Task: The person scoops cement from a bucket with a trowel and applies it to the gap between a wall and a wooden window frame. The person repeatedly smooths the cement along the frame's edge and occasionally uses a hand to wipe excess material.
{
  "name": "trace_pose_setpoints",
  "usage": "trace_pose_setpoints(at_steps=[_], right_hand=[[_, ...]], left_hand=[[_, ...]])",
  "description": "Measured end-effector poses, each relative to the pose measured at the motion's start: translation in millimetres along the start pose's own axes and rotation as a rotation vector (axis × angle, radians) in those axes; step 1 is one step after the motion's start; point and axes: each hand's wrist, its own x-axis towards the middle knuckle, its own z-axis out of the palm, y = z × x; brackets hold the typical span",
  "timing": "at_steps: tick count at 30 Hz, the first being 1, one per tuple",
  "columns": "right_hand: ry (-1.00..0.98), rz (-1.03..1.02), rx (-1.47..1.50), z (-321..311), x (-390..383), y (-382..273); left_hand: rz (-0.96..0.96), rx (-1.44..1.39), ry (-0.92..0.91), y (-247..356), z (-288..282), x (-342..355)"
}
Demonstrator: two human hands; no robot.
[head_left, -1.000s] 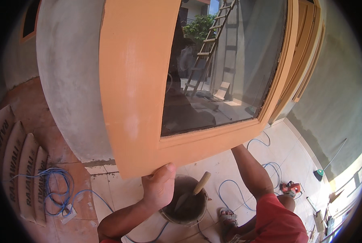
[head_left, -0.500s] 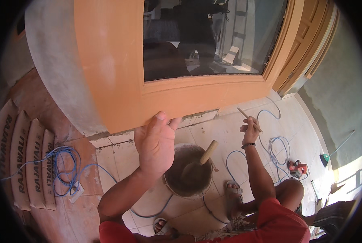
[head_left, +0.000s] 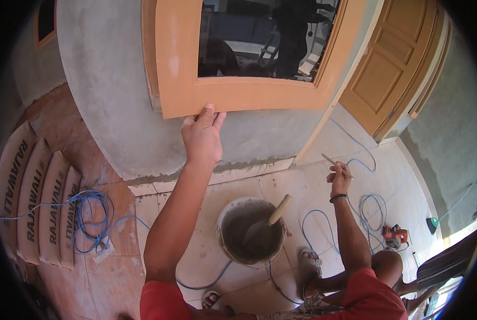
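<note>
Starting close in, a sandal point(head_left: 210, 300) is seen on the near side of the bucket point(head_left: 241, 204), where a wooden-handled trowel point(head_left: 280, 209) is leaned in grey mix point(head_left: 237, 222). Beyond the bucket to the right now, a slim stick point(head_left: 329, 159), perhaps a pencil, is pinched in the right hand point(head_left: 340, 178); light and stiff by its look, it should be easily steered from its middle. And beyond the bucket, slightly left, the bottom edge of the raised orange window sash point(head_left: 249, 96) is gripped by the left hand point(head_left: 202, 141), one digit laid against the front. Rigid and fairly heavy, it is judged, with dark glass point(head_left: 249, 53) likely fragile: hold is best taken on the wood, never the pane. Fingertips behind that wood are hidden, the sash's top is cut off, no hinge can be made out, and the view through the pane is masked by reflections. Farthest off, right of the bucket, a panelled door point(head_left: 388, 58) is cropped too.
</note>
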Motion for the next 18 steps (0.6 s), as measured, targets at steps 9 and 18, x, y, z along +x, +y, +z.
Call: trace_pose_setpoints(at_steps=[9, 18], right_hand=[[-0.154, 0.104, -0.228, -1.4, 22.0, -1.1], [-0.525, 0.227, -0.903, -28.2, 60.5, -25.5]], left_hand=[[-0.007, 0.007, 0.147, -1.2, 12.5, 24.2], [0.026, 0.074, 0.222, -8.0, 8.7, 43.2]])
